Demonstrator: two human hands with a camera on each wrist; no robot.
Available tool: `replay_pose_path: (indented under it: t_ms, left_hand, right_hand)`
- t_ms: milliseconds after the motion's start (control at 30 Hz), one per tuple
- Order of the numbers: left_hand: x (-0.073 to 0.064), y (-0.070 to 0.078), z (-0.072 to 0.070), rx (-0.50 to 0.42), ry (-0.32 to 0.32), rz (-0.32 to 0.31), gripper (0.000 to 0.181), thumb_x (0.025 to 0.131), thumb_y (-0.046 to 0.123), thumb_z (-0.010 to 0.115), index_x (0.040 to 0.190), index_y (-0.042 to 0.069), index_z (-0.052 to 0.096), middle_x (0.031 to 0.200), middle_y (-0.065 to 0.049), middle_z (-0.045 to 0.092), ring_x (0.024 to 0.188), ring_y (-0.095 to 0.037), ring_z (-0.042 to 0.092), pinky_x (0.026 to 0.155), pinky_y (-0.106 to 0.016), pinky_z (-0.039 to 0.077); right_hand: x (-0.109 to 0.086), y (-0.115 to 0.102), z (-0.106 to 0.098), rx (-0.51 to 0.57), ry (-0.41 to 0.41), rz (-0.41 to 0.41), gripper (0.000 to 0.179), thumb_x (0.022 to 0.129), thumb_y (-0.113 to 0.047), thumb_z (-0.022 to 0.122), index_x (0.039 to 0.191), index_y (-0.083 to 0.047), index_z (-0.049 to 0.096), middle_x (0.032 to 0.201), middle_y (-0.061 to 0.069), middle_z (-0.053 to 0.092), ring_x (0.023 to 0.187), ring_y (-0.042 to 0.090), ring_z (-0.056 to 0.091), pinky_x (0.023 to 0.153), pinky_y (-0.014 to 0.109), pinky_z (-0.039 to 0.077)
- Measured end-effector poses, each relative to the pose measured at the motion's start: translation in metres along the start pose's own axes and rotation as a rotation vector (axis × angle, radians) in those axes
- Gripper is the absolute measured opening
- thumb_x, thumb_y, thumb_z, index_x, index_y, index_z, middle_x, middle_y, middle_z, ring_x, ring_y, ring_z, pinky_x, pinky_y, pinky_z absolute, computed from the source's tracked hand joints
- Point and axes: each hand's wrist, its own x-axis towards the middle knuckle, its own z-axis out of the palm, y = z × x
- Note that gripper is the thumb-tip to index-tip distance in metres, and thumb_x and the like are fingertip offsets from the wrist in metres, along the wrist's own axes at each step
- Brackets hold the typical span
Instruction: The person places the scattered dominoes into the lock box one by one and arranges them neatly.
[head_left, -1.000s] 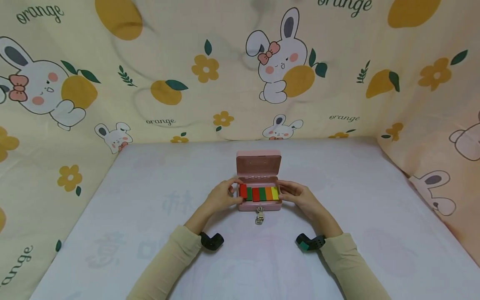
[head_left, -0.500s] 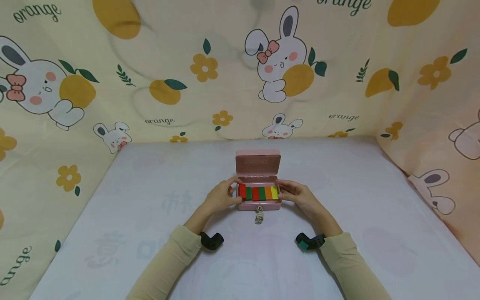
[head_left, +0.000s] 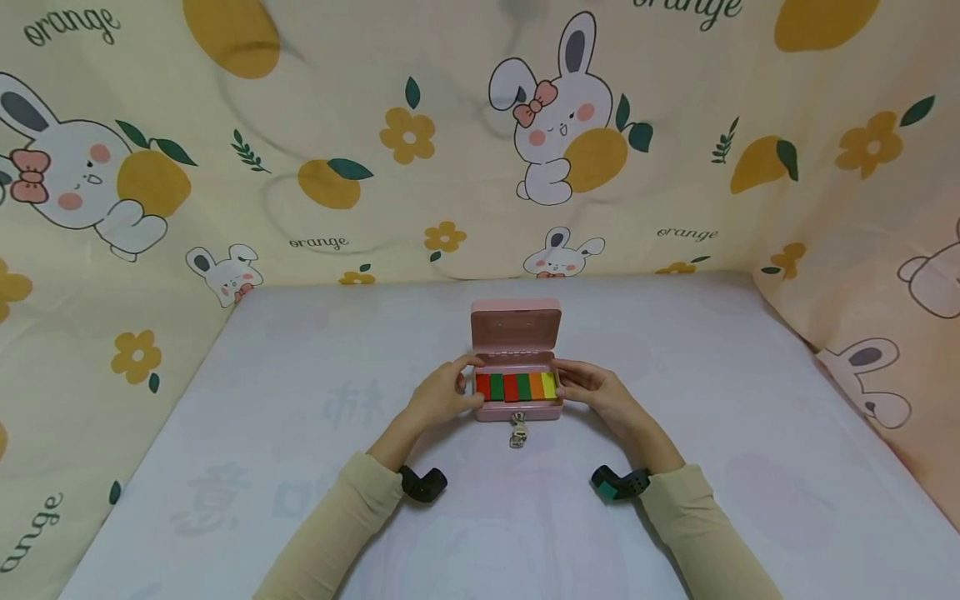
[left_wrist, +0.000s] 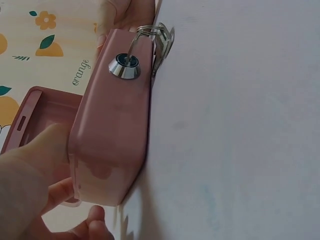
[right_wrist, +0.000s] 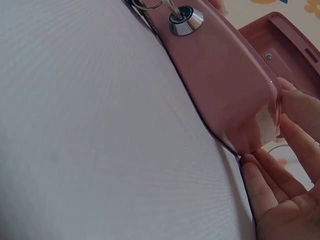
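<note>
A pink metal box [head_left: 519, 412] stands with its hinged lid [head_left: 516, 327] raised at the back. Inside runs a row of coloured blocks [head_left: 523, 387], red, green, orange and yellow, level with each other. My left hand [head_left: 442, 390] is at the box's left end, thumb and index finger bent around the leftmost red block [head_left: 483, 387]. In the left wrist view, that thumb [left_wrist: 50, 145] reaches over the rim, hiding its tip. My right hand [head_left: 600, 396] holds the right end, thumb at the rim and other fingers [right_wrist: 270, 180] low against the outer side.
Keys [head_left: 517, 433] hang from the lock [left_wrist: 125, 66] on the box's front. A white cloth [head_left: 517, 533] covers the table. Patterned cloth [head_left: 450, 125] with rabbits and oranges hangs behind and along both sides. Each wrist wears a black camera [head_left: 424, 483].
The leftmost red block has shifted slightly left and dropped down level with the row. Both hands keep almost the same place and pose at the box.
</note>
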Motion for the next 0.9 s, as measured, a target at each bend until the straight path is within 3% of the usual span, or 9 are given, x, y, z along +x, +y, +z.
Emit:
replay_pose_path:
  t_ms: [267, 567, 900]
  left_hand:
    - [-0.001, -0.004, 0.004, -0.059, 0.034, 0.062, 0.049, 0.082, 0.016, 0.071, 0.129, 0.010, 0.057, 0.084, -0.011, 0.056, 0.076, -0.014, 0.044, 0.067, -0.025, 0.033]
    - [0.002, -0.009, 0.012, -0.094, 0.044, 0.068, 0.050, 0.083, 0.017, 0.071, 0.131, 0.014, 0.057, 0.086, -0.010, 0.055, 0.078, -0.014, 0.044, 0.068, -0.025, 0.033]
    - [0.002, -0.014, 0.007, -0.099, 0.077, 0.051, 0.053, 0.079, 0.014, 0.072, 0.130, 0.014, 0.059, 0.088, -0.012, 0.057, 0.083, -0.020, 0.050, 0.069, -0.025, 0.034]
  right_hand:
    - [-0.001, 0.000, -0.001, -0.010, 0.002, 0.008, 0.058, 0.092, -0.021, 0.064, 0.143, -0.004, 0.044, 0.152, 0.018, 0.039, 0.141, 0.037, 0.036, 0.099, 0.011, 0.042]
    - [-0.004, 0.000, -0.004, -0.022, 0.017, -0.003, 0.056, 0.092, -0.017, 0.064, 0.142, -0.001, 0.044, 0.151, 0.020, 0.040, 0.142, 0.038, 0.036, 0.095, 0.007, 0.042]
    - [0.004, -0.005, 0.002, -0.073, 0.015, -0.056, 0.055, 0.091, -0.015, 0.065, 0.140, 0.003, 0.045, 0.146, 0.027, 0.043, 0.136, 0.044, 0.042, 0.093, 0.007, 0.045]
